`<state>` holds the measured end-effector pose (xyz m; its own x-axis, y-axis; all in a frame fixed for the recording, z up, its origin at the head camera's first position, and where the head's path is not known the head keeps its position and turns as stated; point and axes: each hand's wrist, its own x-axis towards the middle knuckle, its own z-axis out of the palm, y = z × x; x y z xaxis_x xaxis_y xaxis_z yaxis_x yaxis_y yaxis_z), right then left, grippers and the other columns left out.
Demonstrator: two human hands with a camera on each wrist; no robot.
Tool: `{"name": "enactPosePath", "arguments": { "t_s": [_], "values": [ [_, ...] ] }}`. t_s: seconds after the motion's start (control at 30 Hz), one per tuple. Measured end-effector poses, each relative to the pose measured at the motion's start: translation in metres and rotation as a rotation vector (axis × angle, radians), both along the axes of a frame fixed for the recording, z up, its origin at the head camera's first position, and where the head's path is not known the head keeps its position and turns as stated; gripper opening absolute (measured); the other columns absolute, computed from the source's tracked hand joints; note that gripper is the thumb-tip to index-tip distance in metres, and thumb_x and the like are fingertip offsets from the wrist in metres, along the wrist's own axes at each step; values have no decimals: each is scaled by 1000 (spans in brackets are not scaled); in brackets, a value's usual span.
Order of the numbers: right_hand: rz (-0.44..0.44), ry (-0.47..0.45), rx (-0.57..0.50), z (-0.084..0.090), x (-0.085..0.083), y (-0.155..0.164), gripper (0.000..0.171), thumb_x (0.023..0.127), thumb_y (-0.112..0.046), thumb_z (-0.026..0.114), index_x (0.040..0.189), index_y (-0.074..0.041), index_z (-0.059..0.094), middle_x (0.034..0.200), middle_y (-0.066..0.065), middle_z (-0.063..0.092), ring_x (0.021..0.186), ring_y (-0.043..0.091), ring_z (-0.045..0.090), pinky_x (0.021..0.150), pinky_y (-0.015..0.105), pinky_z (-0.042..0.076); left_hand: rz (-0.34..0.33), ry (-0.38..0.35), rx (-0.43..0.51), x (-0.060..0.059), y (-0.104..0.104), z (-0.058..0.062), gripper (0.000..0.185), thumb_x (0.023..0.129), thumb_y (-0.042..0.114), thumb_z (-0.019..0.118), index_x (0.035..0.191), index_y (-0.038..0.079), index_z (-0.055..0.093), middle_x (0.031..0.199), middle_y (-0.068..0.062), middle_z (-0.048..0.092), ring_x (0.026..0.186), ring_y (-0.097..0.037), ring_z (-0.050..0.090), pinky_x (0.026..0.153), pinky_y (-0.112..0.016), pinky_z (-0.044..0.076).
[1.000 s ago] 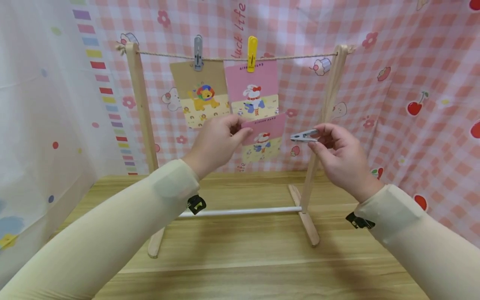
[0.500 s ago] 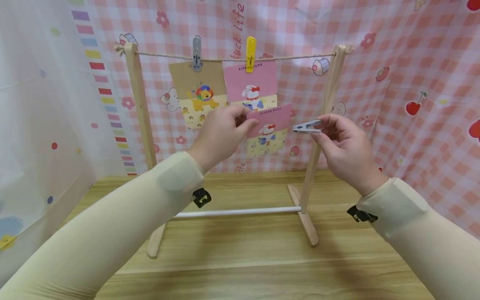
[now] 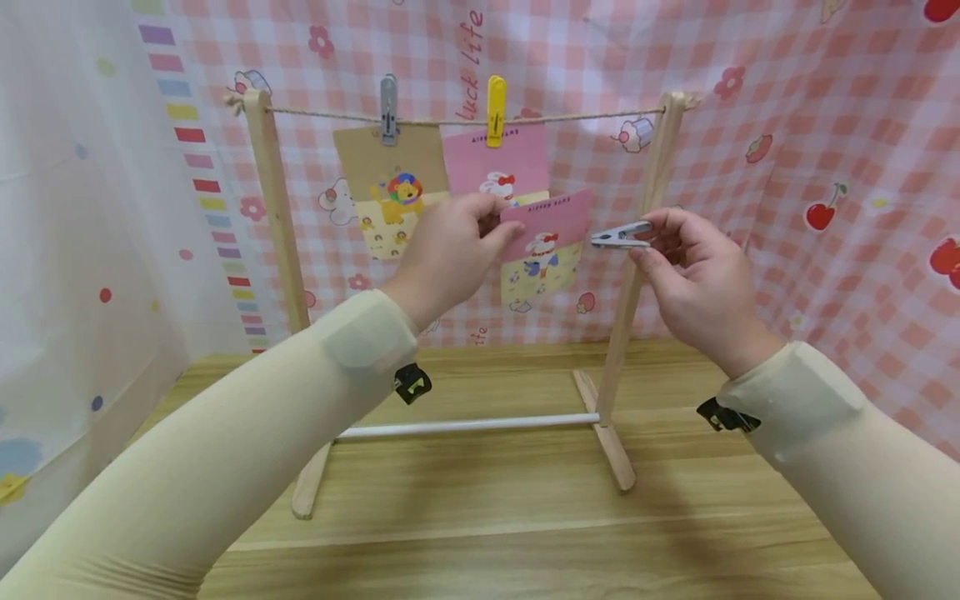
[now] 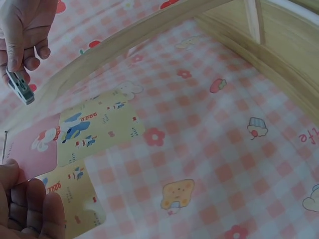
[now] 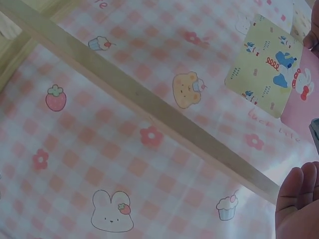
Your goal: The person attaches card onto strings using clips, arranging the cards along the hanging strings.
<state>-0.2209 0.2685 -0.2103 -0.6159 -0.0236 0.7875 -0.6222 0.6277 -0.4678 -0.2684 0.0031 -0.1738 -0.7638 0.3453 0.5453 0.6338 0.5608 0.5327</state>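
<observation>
Pink card (image 3: 545, 242), thin, light and bendable, hangs below the twine (image 3: 570, 117), pinched at its left edge by the left hand (image 3: 450, 250). The right hand (image 3: 693, 279) pinches a grey clothespin (image 3: 621, 236) beside it; hold the card's edge gently.

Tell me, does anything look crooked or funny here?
Only a little. The pink card in the left hand hangs tilted below the string, not clipped on yet. The right hand holds a grey clip. The two cards already pegged up hang straight.
</observation>
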Motion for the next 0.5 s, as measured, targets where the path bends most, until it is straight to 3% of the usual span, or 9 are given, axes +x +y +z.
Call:
{"name": "enactPosePath", "arguments": {
  "t_s": [0.27,0.5],
  "values": [
    [-20,-27,-35,12,0,1,20,102,-9,68,121,-3,69,102,0,70,79,10,58,63,13,46,19,8,-25,-1,7,9,21,106,35,65,103,15,70,90,0,68,75,-15,55,63,-25,46],
    [-35,8,-54,26,-2,2,21,101,-8,70,120,-1,70,101,-12,70,82,7,61,68,12,49,38,-12,-27,-1,14,16,23,106,37,64,110,15,71,96,4,71,78,-12,59,65,-23,50]
  ]
}}
